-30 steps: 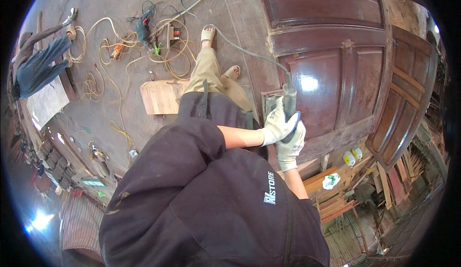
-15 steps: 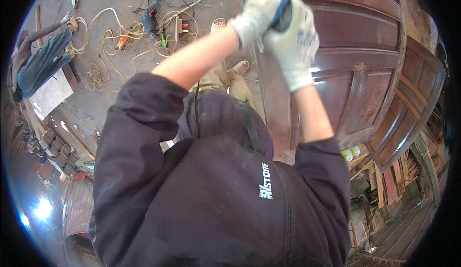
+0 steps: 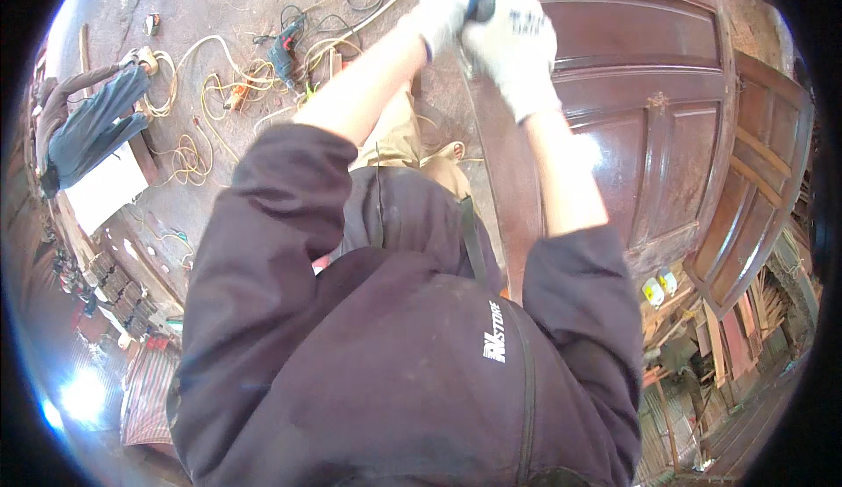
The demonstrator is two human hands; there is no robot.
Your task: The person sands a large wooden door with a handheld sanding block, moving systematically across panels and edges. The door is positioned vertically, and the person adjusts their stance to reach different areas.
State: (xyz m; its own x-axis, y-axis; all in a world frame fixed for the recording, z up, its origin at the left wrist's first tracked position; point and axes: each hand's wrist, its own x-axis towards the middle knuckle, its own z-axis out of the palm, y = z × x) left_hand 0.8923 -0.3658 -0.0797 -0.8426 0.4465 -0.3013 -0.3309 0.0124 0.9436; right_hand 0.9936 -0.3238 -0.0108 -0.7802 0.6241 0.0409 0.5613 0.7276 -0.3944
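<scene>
Both my hands wear white knit gloves with dark palms and meet at the top edge of the view. My left hand (image 3: 445, 3) is closed, its fingers partly cut off by the frame. Close against it, my right hand (image 3: 513, 44) is also closed, with its back showing. Something dark lies between them, but I cannot tell whether it is a held thing or the glove palms. They are over the left edge of a large dark-brown panelled wooden door (image 3: 605, 129), which has a glossy surface.
Left of my legs lie a dark power drill (image 3: 283, 56), an orange tool (image 3: 235, 97) and tangled yellow cords (image 3: 189, 161). A person (image 3: 92, 123) bends at the far left. Another panelled door (image 3: 759, 180) leans at right, near wood scraps (image 3: 737, 334).
My gloved hands have shifted slightly up and left, staying together. The view has tilted a little, so the surroundings sit slightly differently.
</scene>
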